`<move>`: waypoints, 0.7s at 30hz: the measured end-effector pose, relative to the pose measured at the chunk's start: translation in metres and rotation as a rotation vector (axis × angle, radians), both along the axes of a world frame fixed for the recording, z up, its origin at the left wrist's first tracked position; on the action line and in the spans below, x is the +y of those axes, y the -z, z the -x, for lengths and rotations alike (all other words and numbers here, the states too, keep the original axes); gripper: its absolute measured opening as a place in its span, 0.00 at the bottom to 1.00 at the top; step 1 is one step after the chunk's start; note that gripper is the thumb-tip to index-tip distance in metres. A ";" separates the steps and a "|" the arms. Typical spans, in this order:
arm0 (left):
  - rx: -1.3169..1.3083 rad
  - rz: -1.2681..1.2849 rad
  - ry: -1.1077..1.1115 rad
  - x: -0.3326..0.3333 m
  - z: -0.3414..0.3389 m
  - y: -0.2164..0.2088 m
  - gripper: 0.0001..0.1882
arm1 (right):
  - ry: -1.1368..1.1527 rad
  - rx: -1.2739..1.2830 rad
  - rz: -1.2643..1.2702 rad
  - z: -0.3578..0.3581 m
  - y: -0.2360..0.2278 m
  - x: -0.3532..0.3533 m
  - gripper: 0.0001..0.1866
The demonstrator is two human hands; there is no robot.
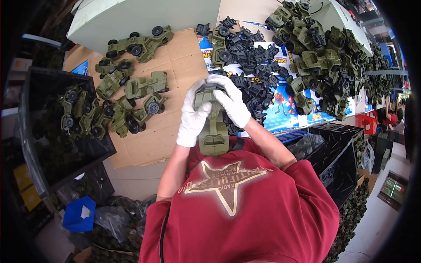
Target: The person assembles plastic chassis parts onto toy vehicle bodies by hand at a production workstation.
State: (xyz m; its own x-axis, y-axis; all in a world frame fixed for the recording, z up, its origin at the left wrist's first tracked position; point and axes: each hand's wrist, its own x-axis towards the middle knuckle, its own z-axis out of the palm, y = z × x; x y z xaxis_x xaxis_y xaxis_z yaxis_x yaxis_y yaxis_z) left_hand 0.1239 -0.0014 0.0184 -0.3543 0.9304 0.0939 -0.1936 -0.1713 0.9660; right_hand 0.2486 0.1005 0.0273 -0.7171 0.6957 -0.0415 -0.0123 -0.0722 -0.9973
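A green toy car [213, 127] is clasped between both gloved hands [233, 103] at frame centre; its far end, partly hidden, is apparently cupped.

Toy workshop, heaped green toy vehicles [318, 61], piled black parts [250, 52], crate [340, 168]

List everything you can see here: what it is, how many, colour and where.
Held toy vehicle: one, olive green, between both hands
Loose toy vehicles: several, olive green, on cardboard at left
Piled toy vehicles: many, olive green, upper right
Plastic parts: many, black, upper centre
Printed sheets: several, mostly blue, under the parts
Cardboard: count unclear, brown, upper left
Tray: one, black, far left, holding vehicles
Bin: one, blue, lower left
Stool: at least one, red, far right
Shirt: one, dark red, lower centre
Left hand: one, white-gloved, vehicle's left side
Right hand: one, white-gloved, vehicle's right side
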 end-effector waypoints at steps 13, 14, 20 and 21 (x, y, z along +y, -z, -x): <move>0.362 0.053 -0.333 0.006 0.004 0.032 0.15 | 0.237 -0.131 -0.513 0.013 0.011 -0.020 0.19; 0.301 0.077 -0.311 0.012 0.008 0.027 0.16 | 0.189 -0.221 -0.466 0.015 0.005 -0.016 0.22; 0.254 0.367 -0.460 0.048 0.023 0.003 0.23 | -0.102 -0.240 0.317 -0.025 -0.004 -0.015 0.57; 0.627 0.235 -0.266 0.048 0.033 0.022 0.25 | -0.142 -0.093 0.478 -0.039 -0.009 -0.024 0.55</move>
